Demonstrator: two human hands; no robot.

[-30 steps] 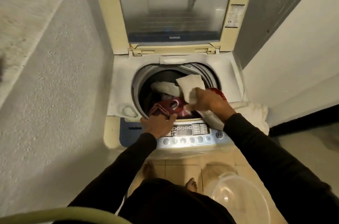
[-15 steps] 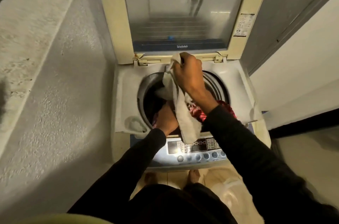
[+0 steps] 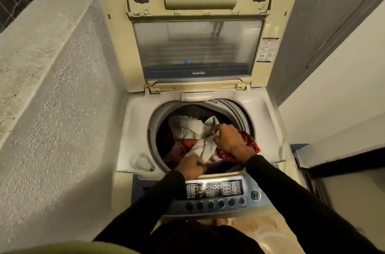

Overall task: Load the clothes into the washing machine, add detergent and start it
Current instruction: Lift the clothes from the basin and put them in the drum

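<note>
The white cloth (image 3: 203, 143), lifted up by the lid hinge half a second ago, is now down inside the drum (image 3: 239, 112) on the red garment (image 3: 248, 143). The right hand (image 3: 228, 139) is closed on it at 3 o'clock, the left hand (image 3: 190, 167) gripping its 6 o'clock end. Loading looks nearly done; detergent and the control panel (image 3: 214, 190) remain.

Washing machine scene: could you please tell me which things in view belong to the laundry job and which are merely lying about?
Part of the job:
cream top-loading washing machine with raised lid
white cloth, in the grip of both hands
red patterned cloth in the drum
blue control panel
left hand
right hand

Just lying about:
clear plastic basin on the floor
rough grey wall
</note>
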